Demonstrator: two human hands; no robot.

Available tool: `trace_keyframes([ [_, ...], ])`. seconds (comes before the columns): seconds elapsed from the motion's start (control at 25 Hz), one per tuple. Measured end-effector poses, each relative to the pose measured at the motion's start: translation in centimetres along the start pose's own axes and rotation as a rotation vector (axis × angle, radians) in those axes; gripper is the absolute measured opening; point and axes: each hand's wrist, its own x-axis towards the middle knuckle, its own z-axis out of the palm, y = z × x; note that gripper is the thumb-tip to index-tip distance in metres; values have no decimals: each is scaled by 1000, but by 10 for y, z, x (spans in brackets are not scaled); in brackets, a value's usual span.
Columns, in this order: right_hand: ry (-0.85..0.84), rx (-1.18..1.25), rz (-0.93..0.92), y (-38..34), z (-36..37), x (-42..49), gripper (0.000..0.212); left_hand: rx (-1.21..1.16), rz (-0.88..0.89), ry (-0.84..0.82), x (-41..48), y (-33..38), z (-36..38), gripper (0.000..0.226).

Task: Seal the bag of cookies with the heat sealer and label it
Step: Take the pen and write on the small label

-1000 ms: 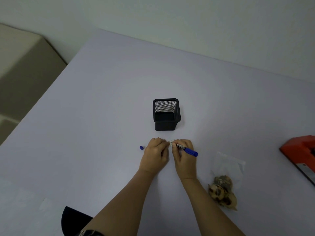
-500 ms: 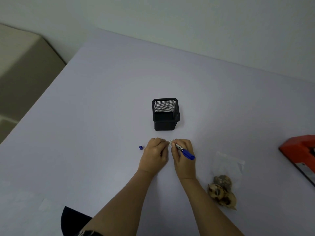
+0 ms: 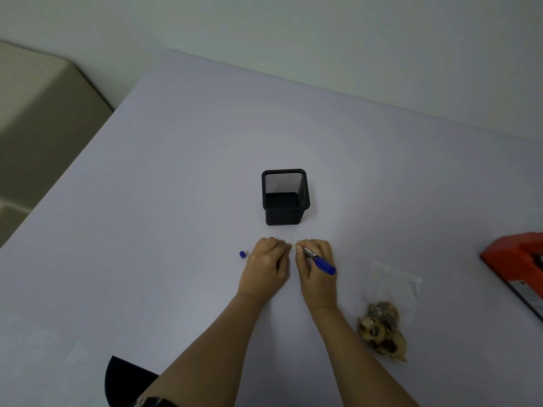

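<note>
Lavender desk (image 3: 176, 201) fills my feed. I see the right hand (image 3: 317, 271) with fingers clenched round a blue marker pen (image 3: 318, 259), its front end against a small white label strip (image 3: 293, 245). The left hand (image 3: 266, 267) curls its fingers onto that strip's other end, pinning it. From the hands, the clear plastic bag of cookies (image 3: 385, 318) lies ungripped at four o'clock. The orange heat sealer (image 3: 520, 259) sits at three, a black mesh pen holder (image 3: 285, 198) at twelve, and a loose blue cap (image 3: 242, 254) at nine.

"What sort of room is this?"
"Looks like an office to me: a plain pale wall (image 3: 323, 39), a wide pale table (image 3: 176, 201), and a black mesh pen holder (image 3: 283, 214) standing on it."
</note>
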Motion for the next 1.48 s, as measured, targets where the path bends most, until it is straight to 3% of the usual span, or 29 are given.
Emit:
trace_keyframes([
  [1.0, 30, -80, -7, -1, 1, 2, 12, -9, -6, 8, 2, 2, 0, 29],
  [1.48, 44, -3, -37, 0, 1, -1, 11, -24, -7, 29, 1, 0, 2, 28],
])
